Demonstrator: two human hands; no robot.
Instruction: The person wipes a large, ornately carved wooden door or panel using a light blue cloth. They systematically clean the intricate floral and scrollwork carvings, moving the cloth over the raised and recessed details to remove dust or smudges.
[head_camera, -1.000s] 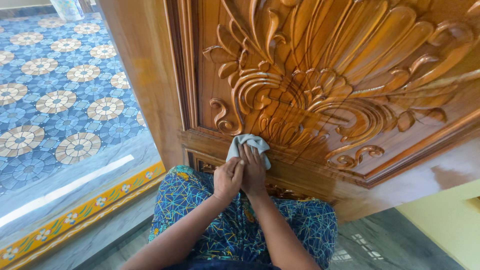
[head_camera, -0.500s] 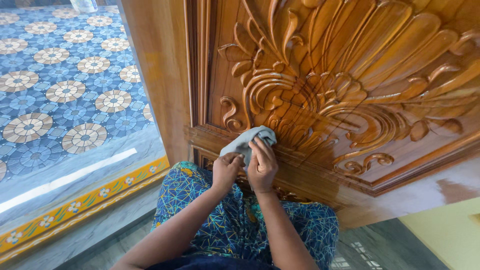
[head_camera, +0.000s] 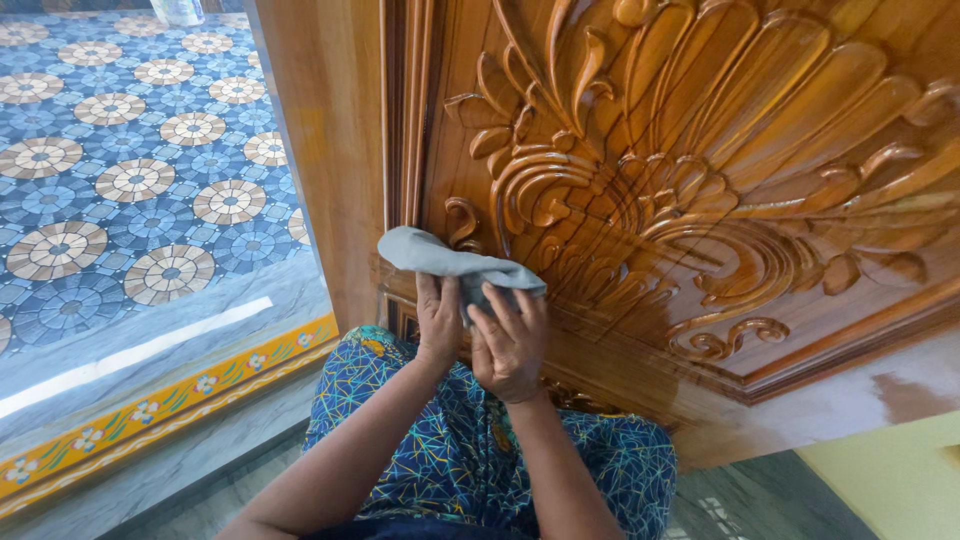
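Nearest to us, our lap (head_camera: 440, 450) fills the bottom of the view, covered in blue cloth printed with thin yellow and green lines, and both forearms rise from it toward the door. Our left hand (head_camera: 438, 322) sits just left of the right one, back toward us, its fingers (head_camera: 428, 292) curled up into the underside of a grey rag (head_camera: 455, 262) and pinching it there. Our right hand (head_camera: 508, 345) is beside it, touching or nearly touching the left; its fingers (head_camera: 500, 315) are spread and only slightly bent, laid flat over the right end of the rag and pressing it against the wood. The rag lies bunched and stretched sideways, its left end standing free past the left hand, its right end under the right fingertips, resting on the ledge at the foot of the carved panel. Behind it stands the wooden door (head_camera: 700, 180), polished orange-brown and glossy, with a large raised carving of leaves and scrolls fanning up and to the right. The plain door frame (head_camera: 320, 150) runs up just left of the rag. Farther off to the left we see a yellow floral border strip (head_camera: 170, 405) along a grey marble step, and beyond it a tiled floor (head_camera: 110, 170) of blue and cream round patterns.
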